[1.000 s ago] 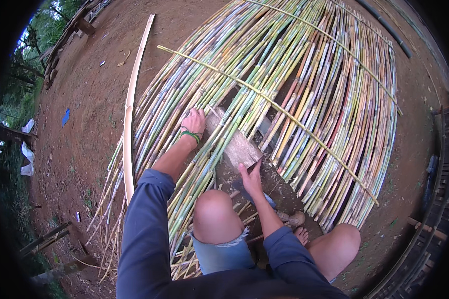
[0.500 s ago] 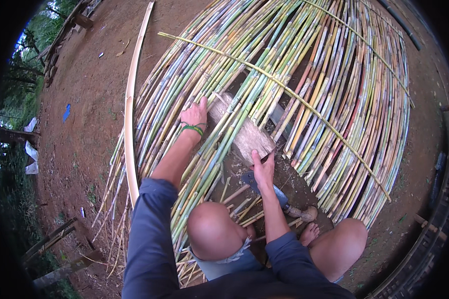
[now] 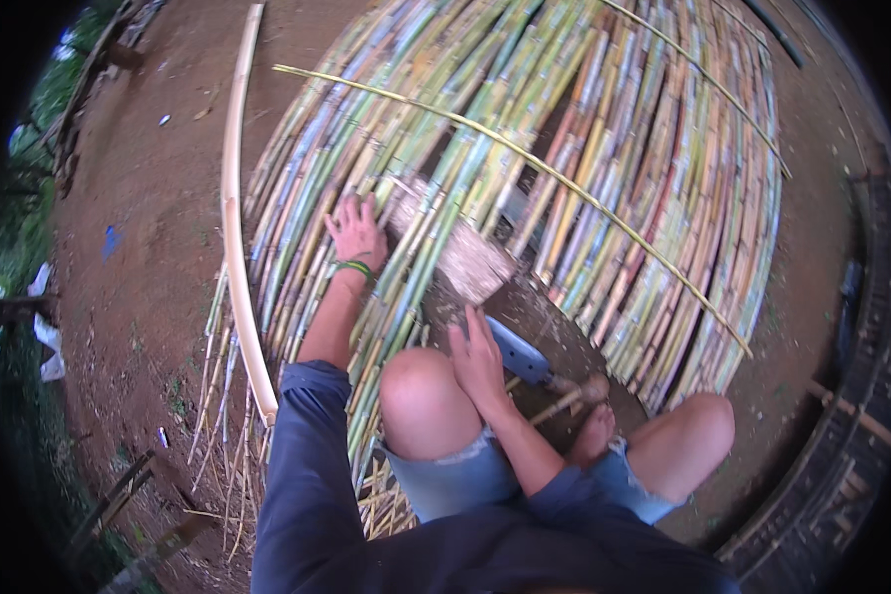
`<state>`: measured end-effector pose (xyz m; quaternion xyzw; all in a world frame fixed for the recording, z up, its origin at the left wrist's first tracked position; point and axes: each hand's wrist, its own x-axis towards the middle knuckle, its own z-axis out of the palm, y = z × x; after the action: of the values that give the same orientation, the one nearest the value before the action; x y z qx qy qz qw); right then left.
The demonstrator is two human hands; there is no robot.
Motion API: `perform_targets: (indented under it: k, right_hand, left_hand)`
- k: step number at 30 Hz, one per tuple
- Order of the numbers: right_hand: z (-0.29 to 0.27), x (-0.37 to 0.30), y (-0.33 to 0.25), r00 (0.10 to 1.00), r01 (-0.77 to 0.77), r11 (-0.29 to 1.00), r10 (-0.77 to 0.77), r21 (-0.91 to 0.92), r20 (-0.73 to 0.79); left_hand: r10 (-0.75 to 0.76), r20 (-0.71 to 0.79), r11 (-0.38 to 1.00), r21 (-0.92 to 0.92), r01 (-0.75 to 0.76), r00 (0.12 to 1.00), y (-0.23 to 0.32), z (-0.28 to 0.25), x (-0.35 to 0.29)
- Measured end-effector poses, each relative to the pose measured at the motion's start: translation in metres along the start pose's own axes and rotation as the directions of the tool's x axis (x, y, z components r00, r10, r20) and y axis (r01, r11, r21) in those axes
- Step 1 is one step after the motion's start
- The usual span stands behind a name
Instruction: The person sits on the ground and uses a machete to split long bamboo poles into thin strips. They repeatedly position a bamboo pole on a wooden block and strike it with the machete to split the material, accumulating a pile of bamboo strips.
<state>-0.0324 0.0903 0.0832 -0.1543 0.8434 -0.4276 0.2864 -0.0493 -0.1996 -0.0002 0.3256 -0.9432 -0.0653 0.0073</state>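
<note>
My left hand (image 3: 356,233) rests on the canes at the left side of the mat, fingers spread, holding nothing. Under the green and yellow canes (image 3: 445,213) beside it lies a rough wooden block (image 3: 477,262), its near end exposed. Just short of that end is my right hand (image 3: 477,361), beside my left knee, fingers extended and apart from the block. A broad dark blade (image 3: 517,352) with a wooden handle (image 3: 576,388) lies on the ground right of this hand, near my foot. Some blur softens both hands.
Many long canes (image 3: 653,228) fan away from me, crossed by a thin yellow-green cane (image 3: 525,155). A long pale split bamboo strip (image 3: 234,198) lies along the left. A blue scrap (image 3: 111,241) is on the reddish soil; a dark slatted structure (image 3: 841,465) stands at right.
My right hand has let go of the wooden block and drawn back toward my knee. My left hand has spread its fingers on the canes. The whole view has shifted slightly.
</note>
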Motion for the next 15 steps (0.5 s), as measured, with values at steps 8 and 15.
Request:
perform_targets:
  k: [8, 15]
  right_hand:
    - [-0.074, -0.010, -0.051, 0.905, 0.418, 0.825, -0.415, -0.379, 0.094]
    - [-0.108, 0.017, -0.061, 0.805, 0.586, 0.664, -0.544, -0.464, 0.238]
  left_hand:
    - [-0.141, 0.207, 0.988, -0.035, 0.151, 0.968, -0.009, -0.003, 0.005]
    - [-0.202, 0.578, 0.956, -0.057, 0.286, 0.791, 0.032, -0.061, -0.007]
